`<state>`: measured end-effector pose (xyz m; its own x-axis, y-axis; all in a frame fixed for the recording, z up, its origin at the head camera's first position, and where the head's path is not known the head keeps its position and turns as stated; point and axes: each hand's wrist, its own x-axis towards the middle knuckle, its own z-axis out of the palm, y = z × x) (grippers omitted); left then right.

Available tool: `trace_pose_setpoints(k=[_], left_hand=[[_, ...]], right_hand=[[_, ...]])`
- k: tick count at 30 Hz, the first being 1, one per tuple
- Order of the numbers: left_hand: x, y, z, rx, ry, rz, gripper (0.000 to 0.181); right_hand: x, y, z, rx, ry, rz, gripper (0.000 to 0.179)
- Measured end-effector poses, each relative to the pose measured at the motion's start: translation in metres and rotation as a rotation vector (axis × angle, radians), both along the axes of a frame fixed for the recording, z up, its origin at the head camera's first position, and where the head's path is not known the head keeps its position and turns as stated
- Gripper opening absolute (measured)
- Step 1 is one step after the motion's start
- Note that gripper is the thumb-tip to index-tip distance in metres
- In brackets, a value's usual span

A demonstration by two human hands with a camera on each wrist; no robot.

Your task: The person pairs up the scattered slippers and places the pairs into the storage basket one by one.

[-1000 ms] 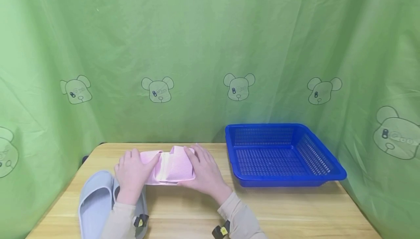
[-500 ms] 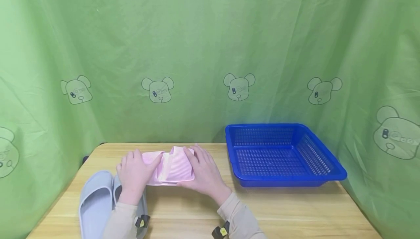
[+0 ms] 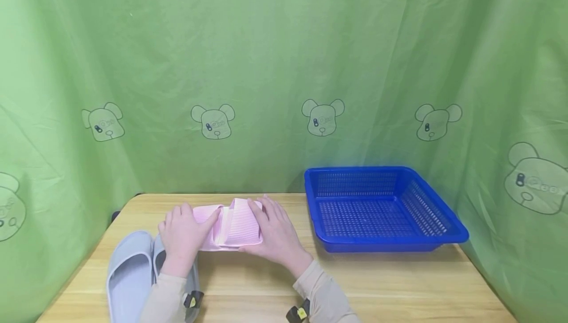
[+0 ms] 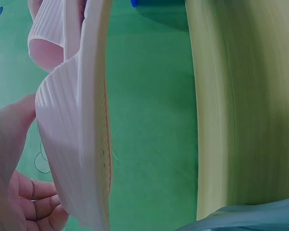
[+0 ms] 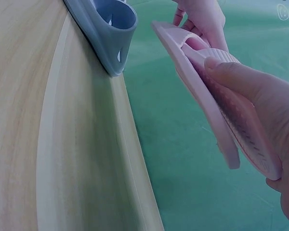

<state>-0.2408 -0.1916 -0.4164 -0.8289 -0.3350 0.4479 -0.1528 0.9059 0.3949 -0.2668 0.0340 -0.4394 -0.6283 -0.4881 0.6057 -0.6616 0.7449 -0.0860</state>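
Observation:
Two pale pink slippers with ribbed straps (image 3: 242,225) are held together, overlapping, above the far half of the table. My left hand (image 3: 181,234) grips the left one, its thumb across the ribbed strap. In the left wrist view that slipper (image 4: 62,130) stands on edge, with the thumb on its strap and the other fingers curled at its lower end. My right hand (image 3: 278,234) holds the right slipper by its end, thumb near the front. The right wrist view shows the soles (image 5: 202,91) slightly spread apart at one end, with the right thumb pressing on the upper one.
Grey-blue slippers (image 3: 128,283) stand side by side at the table's left, partly covered by the left forearm. A blue mesh basket (image 3: 390,241) is at the back right of the wooden table (image 3: 399,288). A green curtain (image 3: 266,66) surrounds the table's back and sides.
My left hand and the left pink slipper have shifted very slightly to the right. My right hand has stayed almost still.

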Motion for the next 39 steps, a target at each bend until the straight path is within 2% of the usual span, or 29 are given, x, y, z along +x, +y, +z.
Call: trace_pose_setpoints(k=[31, 39], left_hand=[[-0.0023, 0.0024, -0.0051, -0.048, -0.011, -0.021, 0.080], [-0.0021, 0.0039, -0.0066, -0.057, 0.035, -0.027, 0.077]], right_hand=[[0.0016, -0.0013, 0.0003, 0.032, -0.028, -0.005, 0.113], [0.0015, -0.0013, 0.0004, 0.021, -0.005, 0.006, 0.112]])
